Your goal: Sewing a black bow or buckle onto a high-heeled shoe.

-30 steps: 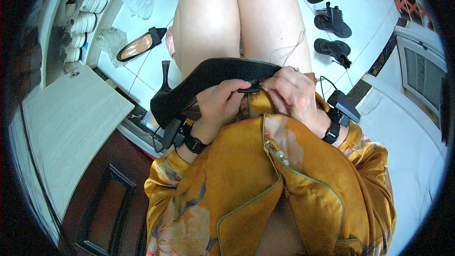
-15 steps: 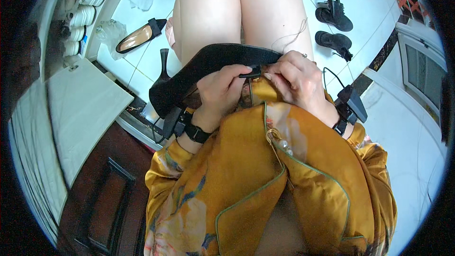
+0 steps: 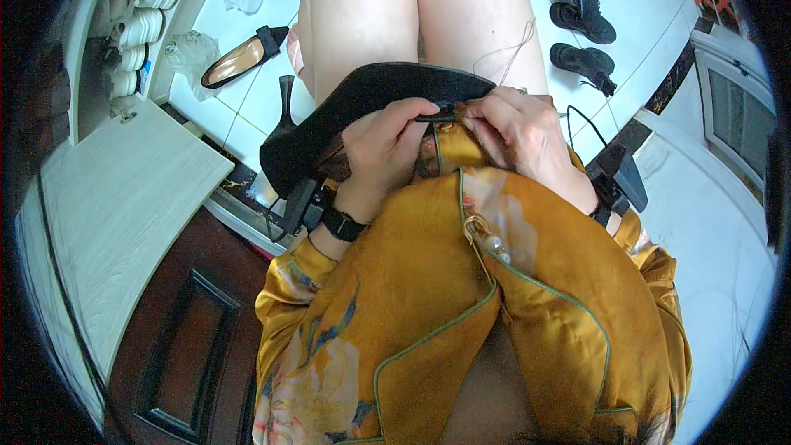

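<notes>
A black high-heeled shoe lies sideways across my lap, its slim heel pointing up at the left. My left hand is closed on the shoe's near edge, thumb pressed against a small black strip that looks like a bow or strap. At the strip's right end, the fingertips of my right hand are pinched together; what lies between them is too small to make out. A thin dark thread loops up from beside my right hand over the thigh. My fingers hide part of the shoe's opening.
On the tiled floor at the left lies a matching black shoe with a bow, beside a clear plastic bag. Black boots stand in a row at the right. A shoe cabinet's open white door juts out at the left.
The shoe has shifted slightly up and away from my body. My right fingertips have moved up against the black strip's end, and the hand has turned a little.
</notes>
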Motion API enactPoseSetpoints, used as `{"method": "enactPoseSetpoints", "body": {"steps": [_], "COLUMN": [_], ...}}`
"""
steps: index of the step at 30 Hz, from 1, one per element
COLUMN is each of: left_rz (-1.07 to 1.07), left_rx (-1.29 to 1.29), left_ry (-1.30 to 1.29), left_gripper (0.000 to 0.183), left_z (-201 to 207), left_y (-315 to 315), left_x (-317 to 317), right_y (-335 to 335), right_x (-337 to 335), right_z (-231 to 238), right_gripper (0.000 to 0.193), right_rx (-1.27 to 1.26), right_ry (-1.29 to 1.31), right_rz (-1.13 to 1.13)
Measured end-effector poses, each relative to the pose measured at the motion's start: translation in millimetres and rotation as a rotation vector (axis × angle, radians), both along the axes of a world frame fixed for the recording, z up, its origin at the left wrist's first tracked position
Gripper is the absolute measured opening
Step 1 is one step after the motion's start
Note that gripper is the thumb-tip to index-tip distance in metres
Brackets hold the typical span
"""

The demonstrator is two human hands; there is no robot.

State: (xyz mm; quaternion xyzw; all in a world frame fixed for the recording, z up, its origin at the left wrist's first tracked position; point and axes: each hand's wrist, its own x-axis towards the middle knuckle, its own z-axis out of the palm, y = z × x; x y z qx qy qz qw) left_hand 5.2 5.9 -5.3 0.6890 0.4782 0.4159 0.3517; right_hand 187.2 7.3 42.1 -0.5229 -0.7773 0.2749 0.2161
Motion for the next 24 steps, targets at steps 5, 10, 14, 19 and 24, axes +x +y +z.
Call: {"method": "enactPoseSetpoints", "body": {"steps": [5,10,14,19,24], "left_rz": [0.076,0.255,0.333,0.361,0.216], "left_rx": [-0.17,-0.208,-0.336,-0.263,0.177], "left_ry": [-0.016,-0.142,-0.122,-0.102,0.18], "left_gripper": [0.016,0.014,0.013,0.016,0.016], "left_z": [4,4,10,18,15], "left_y": [-1,-6,-11,-14,-8], "left_x": [2,9,10,10,1], "right_y": [5,10,10,13,17], "right_x": [-3,-7,-6,-6,-5], "right_z": [-2,0,8,12,13], "right_gripper": [0.007,0.006,0.006,0.007,0.009], "right_rx": [0.063,0.099,0.117,0.072,0.121], "right_ry": [-0.054,0.007,-0.046,0.005,-0.085], "right_rz": [0.01,-0.01,0.029,0.019,0.121]}}
